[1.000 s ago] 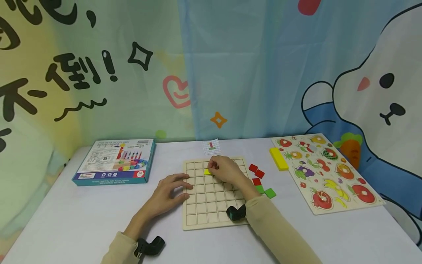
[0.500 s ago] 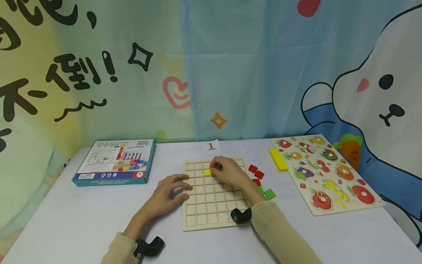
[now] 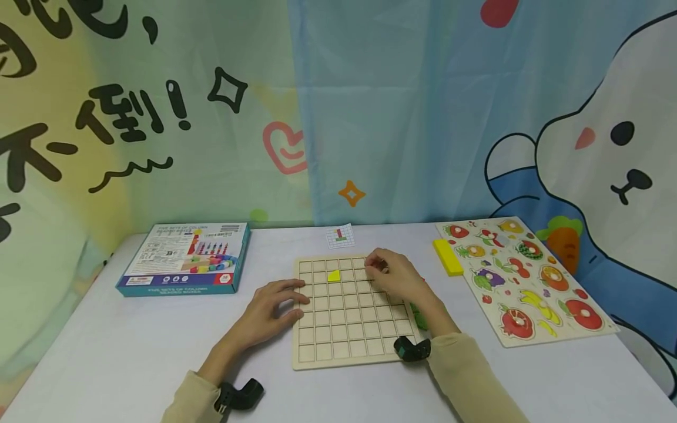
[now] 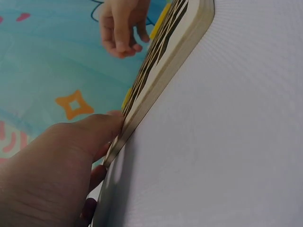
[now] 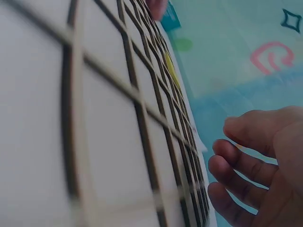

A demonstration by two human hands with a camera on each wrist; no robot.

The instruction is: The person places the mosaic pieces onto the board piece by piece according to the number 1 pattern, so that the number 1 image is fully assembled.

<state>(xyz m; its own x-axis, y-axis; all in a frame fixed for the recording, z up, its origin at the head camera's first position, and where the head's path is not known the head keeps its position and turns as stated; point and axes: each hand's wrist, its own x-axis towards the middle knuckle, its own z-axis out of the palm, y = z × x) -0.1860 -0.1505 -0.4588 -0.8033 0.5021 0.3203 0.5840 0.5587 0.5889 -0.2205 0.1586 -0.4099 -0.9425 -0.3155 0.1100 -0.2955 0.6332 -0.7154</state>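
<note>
A square wooden grid board [image 3: 338,335] lies on the table with one yellow tile [image 3: 334,275] in a cell near its top left. My left hand [image 3: 272,311] rests against the board's left edge, fingers and thumb touching the rim; the left wrist view shows the thumb along the wooden edge [image 4: 156,80]. Above the board's upper right part hovers my right hand [image 3: 396,276], its fingers loosely bent. In the right wrist view that hand [image 5: 260,165] shows a gap between thumb and fingers, holding nothing. Green tiles [image 3: 420,318] beside the board are partly hidden under the right forearm.
A small pattern card [image 3: 340,236] with a printed red and green shape lies behind the board. At the left is a boxed toy set [image 3: 185,258]. To the right lie a yellow block [image 3: 448,257] and a fruit puzzle board [image 3: 523,282].
My right hand has left the yellow tile and moved right across the board, now covering most of the red and green tiles. The left hand has stayed at the board's edge.
</note>
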